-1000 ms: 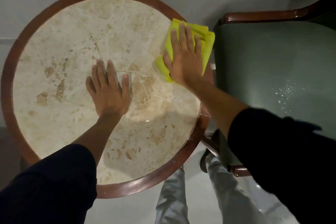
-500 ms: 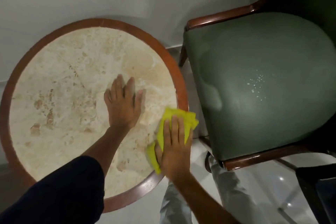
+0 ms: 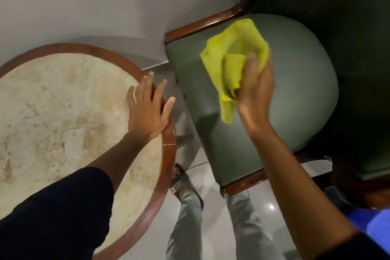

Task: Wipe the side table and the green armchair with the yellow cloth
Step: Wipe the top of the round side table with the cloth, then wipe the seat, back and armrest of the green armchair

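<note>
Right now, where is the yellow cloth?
In the head view, the yellow cloth is right of centre, bunched in the right hand over the green armchair's seat, away from the side table.

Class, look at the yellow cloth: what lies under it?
Under the yellow cloth, held bunched by the right hand, is the green armchair seat. Whether the cloth touches it cannot be told; the seat patch beneath is covered.

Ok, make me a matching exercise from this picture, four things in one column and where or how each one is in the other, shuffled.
Things:
1. yellow cloth
2. left hand
3. side table
4. armchair

Places or states:
A. open, over the table's edge
B. right of the table, green seat
C. bunched in the right hand, over the seat
D. round, pale stone top, brown rim

Pairs: 1-C, 2-A, 3-D, 4-B
</note>
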`<state>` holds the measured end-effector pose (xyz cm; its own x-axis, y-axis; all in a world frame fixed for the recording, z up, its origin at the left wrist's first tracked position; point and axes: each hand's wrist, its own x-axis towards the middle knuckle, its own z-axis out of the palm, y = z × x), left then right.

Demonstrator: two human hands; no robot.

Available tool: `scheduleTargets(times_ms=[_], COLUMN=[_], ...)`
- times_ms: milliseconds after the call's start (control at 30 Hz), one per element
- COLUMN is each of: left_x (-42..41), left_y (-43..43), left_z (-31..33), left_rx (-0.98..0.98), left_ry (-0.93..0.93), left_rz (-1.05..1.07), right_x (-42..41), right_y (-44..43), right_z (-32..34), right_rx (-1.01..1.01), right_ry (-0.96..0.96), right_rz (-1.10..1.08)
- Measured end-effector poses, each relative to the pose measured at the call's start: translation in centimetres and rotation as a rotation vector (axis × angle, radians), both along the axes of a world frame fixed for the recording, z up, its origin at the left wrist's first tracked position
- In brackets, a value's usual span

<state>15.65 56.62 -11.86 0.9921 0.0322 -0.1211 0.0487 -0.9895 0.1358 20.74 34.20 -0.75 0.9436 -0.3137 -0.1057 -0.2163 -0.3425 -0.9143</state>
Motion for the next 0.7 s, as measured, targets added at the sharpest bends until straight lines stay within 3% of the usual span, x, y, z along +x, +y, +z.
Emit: scheduleTargets(times_ms=[133, 200, 267, 367, 500, 700], left_x=[4.2, 5.2, 5.5, 5.2, 5.4, 5.3], left_y=[-1.9, -2.1, -2.0, -1.8, -1.7, -1.8], left_z=[-0.1, -0.5, -1.2, -1.9, -2.3, -1.6], left_rx=[0.036, 0.035, 0.041, 0.028, -0.007, -0.057], left_ry=[0.072, 0.141, 0.183, 0.173, 0.165, 0.127], left_rz=[-0.227, -0.274, -0.277, -0.251, -0.246, -0.212], right_x=[-2.2, -3.8, -5.7, -6.8, -2.0, 2.6], right_y=[-8.2, -9.3, -9.4, -9.8, -10.3, -4.6], right_z=[0.5, -1.8, -5.5, -10.4, -13.1, -14.0], right_rx=[-0.425, -0.645, -0.796, -0.752, -0.795, -0.935], right_ry=[-0.162, -0.083, 0.137, 0.395, 0.365, 0.291], right_rz=[-0.134, -0.069, 0.035, 0.019, -0.040, 0.185])
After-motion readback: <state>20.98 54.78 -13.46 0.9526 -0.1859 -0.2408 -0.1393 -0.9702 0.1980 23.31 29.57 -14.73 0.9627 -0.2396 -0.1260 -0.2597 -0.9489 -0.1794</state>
